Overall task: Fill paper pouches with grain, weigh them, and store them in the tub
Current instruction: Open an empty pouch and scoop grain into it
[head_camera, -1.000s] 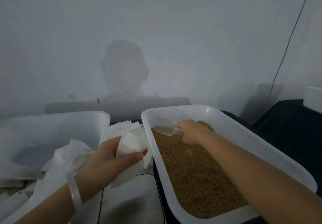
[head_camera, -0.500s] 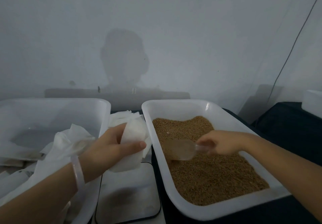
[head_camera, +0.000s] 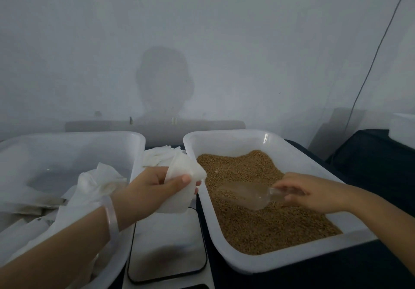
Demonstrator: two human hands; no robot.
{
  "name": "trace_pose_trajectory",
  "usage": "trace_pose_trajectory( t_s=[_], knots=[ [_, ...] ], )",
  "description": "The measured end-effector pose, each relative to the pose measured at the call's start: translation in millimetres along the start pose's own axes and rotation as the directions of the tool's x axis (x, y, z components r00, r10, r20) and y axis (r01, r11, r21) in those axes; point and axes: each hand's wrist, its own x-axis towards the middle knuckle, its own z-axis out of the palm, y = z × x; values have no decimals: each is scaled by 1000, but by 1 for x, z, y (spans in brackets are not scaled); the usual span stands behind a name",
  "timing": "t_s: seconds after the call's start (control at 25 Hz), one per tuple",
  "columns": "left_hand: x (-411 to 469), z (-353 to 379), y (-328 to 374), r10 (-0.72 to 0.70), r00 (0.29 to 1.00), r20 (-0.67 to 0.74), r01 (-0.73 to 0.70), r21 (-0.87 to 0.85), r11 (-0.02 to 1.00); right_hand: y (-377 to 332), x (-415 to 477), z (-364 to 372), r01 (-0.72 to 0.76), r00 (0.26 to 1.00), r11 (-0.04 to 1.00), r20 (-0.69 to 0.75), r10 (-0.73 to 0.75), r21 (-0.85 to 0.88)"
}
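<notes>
Here, left fingers [head_camera: 185,179] around a pouch [head_camera: 183,168] beside the grain tub rim [head_camera: 210,221] — right fingers [head_camera: 292,184] around the scoop [head_camera: 244,195].

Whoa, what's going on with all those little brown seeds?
A person is scooping grain to fill a white paper pouch. Their left hand holds the pouch beside the grain tub. Their right hand grips a clear scoop dipped into the grain. Nothing is being poured into the pouch yet.

Clear plastic scoop [head_camera: 244,195] — glossy.
</notes>
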Motion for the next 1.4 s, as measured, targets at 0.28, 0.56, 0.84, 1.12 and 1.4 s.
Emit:
trace_pose_trajectory(
  t_s=[0.28,0.56,0.84,1.12,1.4],
  knots=[
    [19,50,19,171,985,-30,-169,79,983,15,-37,-8,-121,974,984,-208,92,-133],
    [39,75,-4,266,922,-280,-191,267,945,17,-82,-47,-61,921,997,-388,34,-57],
    [34,80,-13,290,888,-356,-171,329,929,-7,-93,-62,99,914,995,-398,-80,27],
    [32,84,-12,372,859,-352,-251,345,905,-12,-86,-61,58,952,998,-300,-64,-27],
    [26,87,-9,398,895,-201,-286,425,858,-13,-77,-62,42,961,995,-271,-64,-86]
  ],
)
